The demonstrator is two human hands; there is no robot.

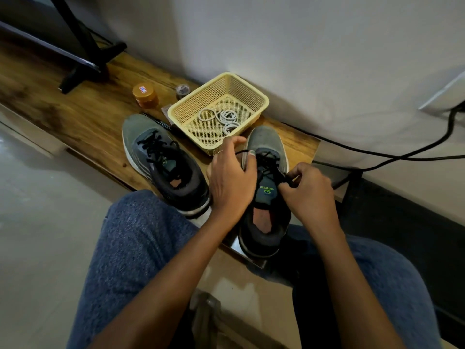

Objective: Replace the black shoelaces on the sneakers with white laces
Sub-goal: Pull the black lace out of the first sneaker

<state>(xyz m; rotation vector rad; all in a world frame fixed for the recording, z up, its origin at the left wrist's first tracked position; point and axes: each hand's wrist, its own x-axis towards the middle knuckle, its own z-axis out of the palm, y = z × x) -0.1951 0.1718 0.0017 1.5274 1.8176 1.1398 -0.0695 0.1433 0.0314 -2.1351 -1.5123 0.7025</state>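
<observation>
Two grey-green sneakers with black laces stand on a wooden board. The left sneaker [161, 162] is laced and untouched. My left hand [230, 177] grips the left side of the right sneaker [266, 147], with a loop of black lace [270, 163] over one finger. My right hand [308, 191] pinches the black lace at the shoe's tongue. Coiled white laces [221, 117] lie in a yellow mesh basket [251, 95] behind the shoes.
An orange-lidded jar [144, 94] and a small grey jar [182, 90] stand left of the basket. A black stand [83, 54] rises at the back left. Black cables [377, 154] run along the wall at right. My knees in blue jeans fill the foreground.
</observation>
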